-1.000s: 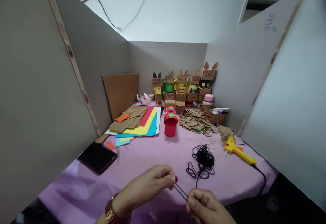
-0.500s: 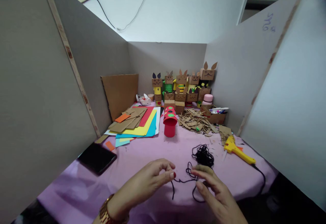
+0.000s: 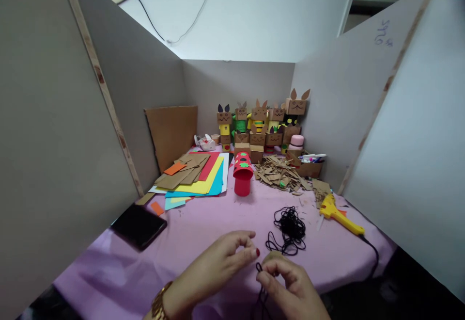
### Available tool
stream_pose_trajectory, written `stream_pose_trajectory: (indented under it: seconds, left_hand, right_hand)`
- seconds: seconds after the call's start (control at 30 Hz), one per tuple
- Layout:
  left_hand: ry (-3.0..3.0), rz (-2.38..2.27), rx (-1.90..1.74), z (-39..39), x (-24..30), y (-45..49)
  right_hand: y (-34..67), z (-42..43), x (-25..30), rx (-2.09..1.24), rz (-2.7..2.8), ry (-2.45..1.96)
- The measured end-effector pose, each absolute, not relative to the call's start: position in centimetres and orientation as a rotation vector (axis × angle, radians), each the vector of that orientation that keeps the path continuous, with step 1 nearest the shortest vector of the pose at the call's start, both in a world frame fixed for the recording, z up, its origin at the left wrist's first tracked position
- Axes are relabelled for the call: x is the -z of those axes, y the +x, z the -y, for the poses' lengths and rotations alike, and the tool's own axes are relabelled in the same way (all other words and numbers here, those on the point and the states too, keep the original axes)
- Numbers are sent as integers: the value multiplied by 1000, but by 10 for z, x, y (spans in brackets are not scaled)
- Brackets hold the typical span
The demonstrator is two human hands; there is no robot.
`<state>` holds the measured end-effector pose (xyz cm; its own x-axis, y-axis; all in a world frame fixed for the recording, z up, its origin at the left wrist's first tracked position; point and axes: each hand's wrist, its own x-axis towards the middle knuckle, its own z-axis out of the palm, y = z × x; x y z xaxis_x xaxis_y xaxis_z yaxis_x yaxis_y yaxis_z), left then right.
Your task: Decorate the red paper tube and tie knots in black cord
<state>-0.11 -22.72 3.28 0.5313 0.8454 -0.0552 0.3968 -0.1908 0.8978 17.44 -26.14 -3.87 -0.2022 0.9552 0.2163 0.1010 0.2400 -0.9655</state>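
Observation:
Between the thumb and fingers of my right hand (image 3: pixel 290 281) a black cord (image 3: pixel 259 266) is pinched, with a small loop standing up above the grip and strands hanging below it. My left hand (image 3: pixel 230 254), with a gold watch on its wrist, hovers just left of the cord. Its thumb and index finger are apart, and I see nothing between them. Beyond my right hand a loose tangle of black cord (image 3: pixel 292 228) lies on the cloth. Farther back stands a red paper tube figure (image 3: pixel 242 174) with green and black shapes stuck on it.
A dark tablet or phone (image 3: pixel 138 227) lies at left, near coloured paper sheets (image 3: pixel 214 182) and cardboard pieces (image 3: pixel 181 177). Cardboard scraps (image 3: pixel 278 172) and a yellow glue gun (image 3: pixel 341 216) are at right. Several cardboard animal figures (image 3: pixel 258 114) stand along the back wall.
My right hand has moved down and left and closed on the cord. The cord end near my left fingers has gone from there. My left hand has shifted slightly right.

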Motion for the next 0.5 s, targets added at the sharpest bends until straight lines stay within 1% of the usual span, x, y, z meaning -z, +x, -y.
stream_pose_trajectory:
  seconds: [0.1,0.33,0.5]
  left_hand:
    - [1654,-992,-701,229,-24,-1]
    - [1390,-903,-817,241,7,12]
    - [1244,-932,-915,241,4,20]
  right_hand:
    - [176,260,41,-1223,1447,-1020]
    - [171,258,48,-1470,1159,-882]
    - [171,256,49,-1499,1143,-847]
